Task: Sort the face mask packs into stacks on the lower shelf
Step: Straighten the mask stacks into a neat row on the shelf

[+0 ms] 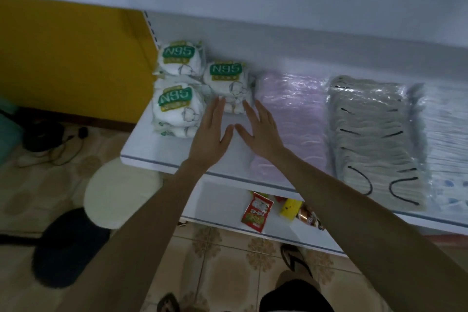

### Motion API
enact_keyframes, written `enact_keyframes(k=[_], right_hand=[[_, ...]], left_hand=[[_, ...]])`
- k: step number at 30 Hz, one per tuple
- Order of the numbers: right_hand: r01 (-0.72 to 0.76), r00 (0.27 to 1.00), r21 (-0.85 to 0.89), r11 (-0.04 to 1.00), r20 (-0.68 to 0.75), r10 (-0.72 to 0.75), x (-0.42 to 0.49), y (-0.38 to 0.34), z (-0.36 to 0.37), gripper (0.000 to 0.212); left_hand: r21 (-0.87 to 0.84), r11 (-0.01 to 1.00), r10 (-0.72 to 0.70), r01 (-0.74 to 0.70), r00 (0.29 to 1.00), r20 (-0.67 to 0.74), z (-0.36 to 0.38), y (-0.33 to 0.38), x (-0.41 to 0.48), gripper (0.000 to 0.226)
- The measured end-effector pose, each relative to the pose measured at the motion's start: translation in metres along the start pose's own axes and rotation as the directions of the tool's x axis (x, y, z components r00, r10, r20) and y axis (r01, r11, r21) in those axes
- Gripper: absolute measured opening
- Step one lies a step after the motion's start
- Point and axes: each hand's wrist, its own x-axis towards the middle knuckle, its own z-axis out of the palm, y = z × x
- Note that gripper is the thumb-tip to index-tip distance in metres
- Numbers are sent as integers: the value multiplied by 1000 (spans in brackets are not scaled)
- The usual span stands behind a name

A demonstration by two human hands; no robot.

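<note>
Three stacks of white N95 mask packs with green labels stand at the left end of the white shelf [162,152]: one at the back left [180,59], one at the front left [177,106] and one to the right [226,78]. My left hand [211,134] and my right hand [258,129] reach side by side with straight fingers, fingertips touching the front of the right stack. A pink mask pack [291,119], a grey pack with black ear loops [374,139] and a white pack [450,134] lie further right.
An upper shelf overhangs the back. On the shelf below lie a red snack packet [257,211], a yellow item [290,209] and a brown packet [309,215]. Cushions [121,187], cables and a yellow wall panel sit at left. My feet stand on tiled floor.
</note>
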Motion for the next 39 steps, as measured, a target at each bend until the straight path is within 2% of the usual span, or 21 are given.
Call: enact_keyframes(k=[3, 5, 9, 13, 17, 20, 22, 25, 27, 30, 33, 35, 37, 39], right_hand=[[36, 998, 36, 999, -54, -34, 11, -36, 15, 64], [30, 994, 70, 997, -105, -22, 13, -54, 25, 63], [-160, 972, 196, 967, -140, 189, 19, -72, 37, 64], [-318, 901, 347, 882, -179, 395, 44, -64, 26, 67], [-432, 847, 521, 736, -47, 530, 96, -42, -1, 79], [-483, 834, 575, 660, 74, 546, 130, -23, -8, 86], [-546, 817, 556, 626, 190, 544, 143, -12, -4, 81], [-598, 789, 572, 561, 298, 537, 157, 3, 8, 69], [-619, 770, 594, 513, 334, 543, 164, 14, 15, 72], [-645, 743, 594, 481, 337, 578, 166, 16, 18, 79], [-601, 776, 623, 500, 306, 551, 169, 15, 19, 83], [-582, 794, 620, 527, 291, 534, 168, 14, 18, 85], [-605, 778, 617, 503, 323, 539, 170, 23, 22, 97], [-617, 769, 633, 468, 356, 531, 174, 38, 30, 111]], left_hand=[[62, 997, 48, -45, 998, -48, -40, -37, -8, 59], [82, 997, 17, -13, 998, -54, -67, -61, -17, 61], [73, 992, -100, 105, 993, -68, -100, -96, -34, 64], [66, 992, -108, 108, 994, -16, -115, -110, -25, 69], [105, 993, -56, 58, 998, -24, -102, -119, 9, 69], [140, 975, -176, 173, 984, 8, -83, -120, 28, 78], [191, 950, -257, 247, 966, 26, -70, -121, 35, 77], [215, 936, -290, 279, 957, 19, -58, -124, 38, 71], [212, 953, -205, 215, 976, -70, -57, -127, 41, 65], [133, 991, -11, 31, 989, -149, -58, -118, 50, 50], [-34, 994, 108, -108, 994, -3, -48, -85, 71, 47], [-94, 994, 72, -62, 992, 102, -31, -65, 95, 47], [-235, 963, -100, 135, 983, 155, -10, -53, 121, 40], [-242, 922, -274, 303, 950, 147, 5, -51, 142, 44]])
